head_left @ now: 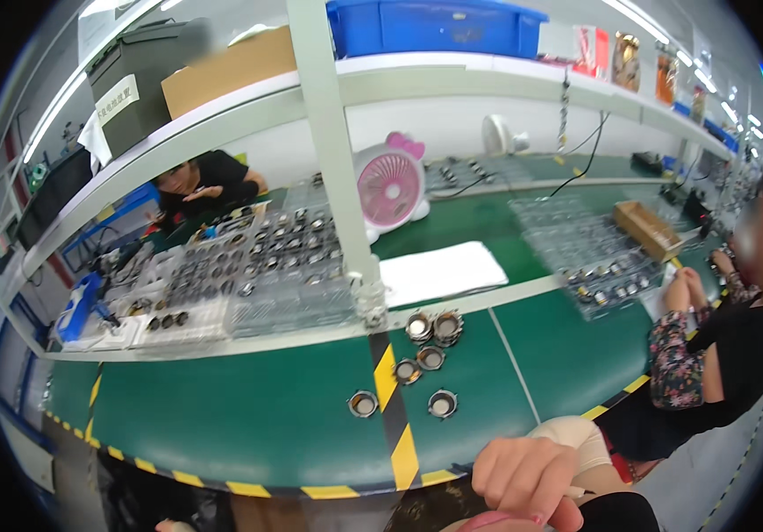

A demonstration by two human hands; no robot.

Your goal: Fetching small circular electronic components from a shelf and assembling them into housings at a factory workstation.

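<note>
- The green surface (222, 399) runs across the scene, edged with yellow-and-black tape.
- A pale metal shelf (488, 69) stands over it, bearing a blue bin (439, 28).
- A co-worker in a black top (745, 355) sits at the right, arms toward the surface.
- Clear trays (293, 310) filled with small dark parts lie behind the shelf post at the left.
- A pink fan (390, 188) stands just behind that post, with a folded white sheet (444, 273) beside it.
- The right hand (528, 479) is near the lower edge, by the near rim of the surface, its fingers curled together; whether it grips anything I cannot tell.
- The left hand cannot be made out for certain: a sliver of skin (167, 526) at the lower edge may be part of it, and its state is unclear.
- Round metal cases (443, 403) lie on the surface ahead of the right hand, around the striped tape; the two groups farthest back look stacked. They seem stiff, small yet dense, likely slick on polished edges and prone to scratching. The outer rim looks the best hold, between thumb and forefinger, keeping off the pale centres.
</note>
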